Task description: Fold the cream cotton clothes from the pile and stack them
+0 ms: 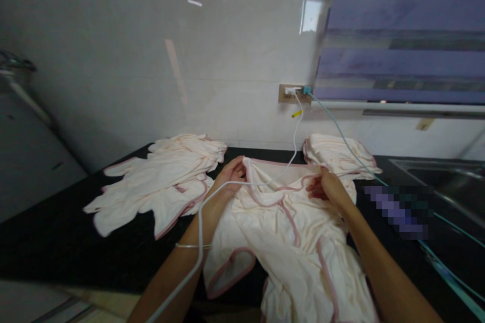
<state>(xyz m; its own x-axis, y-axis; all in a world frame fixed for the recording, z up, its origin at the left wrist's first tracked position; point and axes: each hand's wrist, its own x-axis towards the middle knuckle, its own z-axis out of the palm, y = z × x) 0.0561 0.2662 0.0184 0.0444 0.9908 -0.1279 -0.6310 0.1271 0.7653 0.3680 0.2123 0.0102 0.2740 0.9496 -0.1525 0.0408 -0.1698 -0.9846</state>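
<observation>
A cream garment with pink edging (pixel 276 227) lies crumpled over the front of the dark counter, one end raised between my hands. My left hand (pixel 230 177) pinches the upper left corner of its edge, while my right hand (pixel 326 185) grips the upper right corner. Between them the pink-trimmed edge is stretched fairly straight. Lower down, the cloth falls in loose folds, and a pink-rimmed opening shows at the lower left. A white cable (pixel 200 217) crosses in front of the garment and my left forearm. Some of my right fingers are hidden by the cloth.
On the black counter (pixel 56 247), a spread pile of similar garments (pixel 162 176) lies left and a folded stack (pixel 337 154) stands at the back right. A wall socket (pixel 284 93) holds white and teal plugs. A teal cable (pixel 341 133) runs toward a metal sink (pixel 454 181).
</observation>
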